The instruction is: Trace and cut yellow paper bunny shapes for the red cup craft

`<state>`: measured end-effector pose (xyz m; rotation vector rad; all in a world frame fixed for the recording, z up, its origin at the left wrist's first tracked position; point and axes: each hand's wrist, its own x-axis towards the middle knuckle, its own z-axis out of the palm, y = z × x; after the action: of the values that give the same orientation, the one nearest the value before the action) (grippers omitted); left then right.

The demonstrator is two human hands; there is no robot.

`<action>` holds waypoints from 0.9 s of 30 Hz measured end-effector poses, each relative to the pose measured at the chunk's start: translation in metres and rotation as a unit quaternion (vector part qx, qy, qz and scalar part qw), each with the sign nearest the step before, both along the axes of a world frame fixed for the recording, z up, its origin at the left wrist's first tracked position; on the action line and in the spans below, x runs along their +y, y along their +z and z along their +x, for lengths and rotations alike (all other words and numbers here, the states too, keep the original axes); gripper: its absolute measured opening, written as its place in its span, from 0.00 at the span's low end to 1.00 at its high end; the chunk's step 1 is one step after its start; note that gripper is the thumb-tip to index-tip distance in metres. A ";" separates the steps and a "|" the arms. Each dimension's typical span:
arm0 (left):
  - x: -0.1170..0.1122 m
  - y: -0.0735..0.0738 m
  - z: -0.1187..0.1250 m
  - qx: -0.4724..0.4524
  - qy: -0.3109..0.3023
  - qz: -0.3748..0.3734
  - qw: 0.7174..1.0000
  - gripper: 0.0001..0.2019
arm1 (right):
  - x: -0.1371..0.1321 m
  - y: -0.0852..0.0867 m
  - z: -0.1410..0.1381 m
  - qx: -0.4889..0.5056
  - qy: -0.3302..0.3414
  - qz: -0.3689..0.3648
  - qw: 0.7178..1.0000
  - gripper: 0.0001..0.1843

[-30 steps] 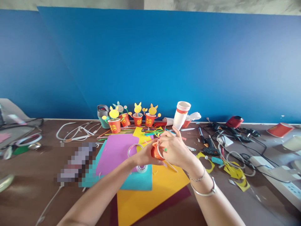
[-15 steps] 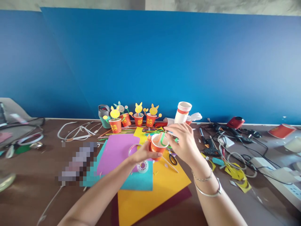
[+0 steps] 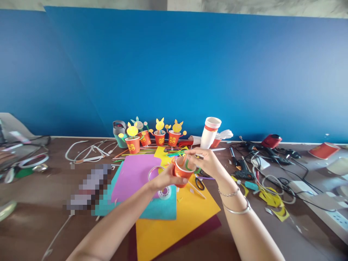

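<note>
A red paper cup (image 3: 181, 173) with a white inside is held over the coloured paper by my left hand (image 3: 168, 176), its fingers wrapped round the side. A green strip (image 3: 188, 165) and an orange strip (image 3: 185, 159) stand in the cup. My right hand (image 3: 205, 159) is at the cup's rim, its fingertips pinched together above the strips. What they hold is hidden by the fingers. Under the cup lie scissors (image 3: 199, 183), a tape roll (image 3: 164, 193) and a yellow-orange sheet (image 3: 174, 232).
Several red cups (image 3: 161, 139) with yellow animal heads stand along the blue wall. A stack of paper cups (image 3: 210, 134) is behind my right hand. Glue gun (image 3: 243, 170), cables, yellow scraps (image 3: 272, 199) and a power strip (image 3: 338, 219) lie at the right; purple paper (image 3: 133, 177) at the left.
My right hand has moved down and slightly left, bringing its fingertips to the cup's mouth, where they cover more of the strips. My left hand still holds the cup, nearly unmoved.
</note>
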<state>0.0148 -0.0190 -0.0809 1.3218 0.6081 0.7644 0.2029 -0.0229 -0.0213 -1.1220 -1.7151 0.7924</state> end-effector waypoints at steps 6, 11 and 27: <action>0.012 0.006 0.002 -0.144 0.224 -0.028 0.963 0.35 | 0.013 -0.015 0.008 0.051 -0.119 -0.011 0.992 0.22; 0.018 0.015 -0.001 -0.188 0.310 -0.025 0.932 0.36 | 0.011 -0.039 -0.017 -0.136 0.126 -0.075 0.980 0.11; 0.017 0.015 -0.002 -0.157 0.264 -0.029 0.951 0.36 | 0.007 -0.055 -0.043 -0.081 0.137 -0.135 0.978 0.13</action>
<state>0.0129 -0.0025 -0.0657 0.9578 0.7281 1.3536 0.1597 -0.0161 -0.0763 -1.1681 -1.9702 1.1600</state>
